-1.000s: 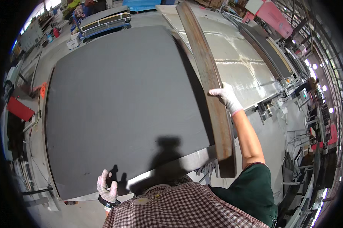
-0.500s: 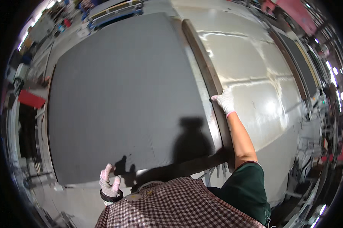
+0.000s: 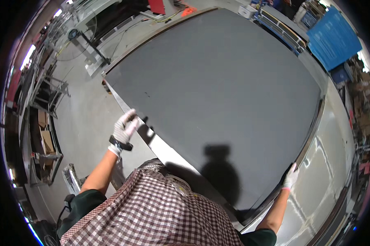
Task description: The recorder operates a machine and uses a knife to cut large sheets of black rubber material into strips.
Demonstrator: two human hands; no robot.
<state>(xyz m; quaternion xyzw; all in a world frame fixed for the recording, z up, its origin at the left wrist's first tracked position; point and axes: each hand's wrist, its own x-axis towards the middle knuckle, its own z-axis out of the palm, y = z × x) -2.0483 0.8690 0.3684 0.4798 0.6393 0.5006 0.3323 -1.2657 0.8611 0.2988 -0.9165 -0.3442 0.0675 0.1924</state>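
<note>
A large flat grey sheet (image 3: 217, 82) lies on a work table with a pale metal edge (image 3: 164, 149). Along the sheet's right side runs a dark bar (image 3: 307, 147). My right hand (image 3: 290, 178), in a white glove, is closed at the bar, its fingertips over the top; its grip is partly hidden. My left hand (image 3: 125, 126), also gloved and with a black band at the wrist, is held over the near left table edge. Its fingers are bent but apart, with nothing in them.
To the right is a shiny metal surface (image 3: 318, 184). A blue panel (image 3: 334, 39) stands at the far right, near a blue-framed cart (image 3: 279, 33). On the left are a wheeled stand (image 3: 92, 61), a metal frame (image 3: 49, 96) and a wrapped silver roll (image 3: 71, 178).
My view has swung left. The dark bar, earlier apart from the sheet's right edge, now lies close against it. My left hand has moved forward; my right stays at the bar.
</note>
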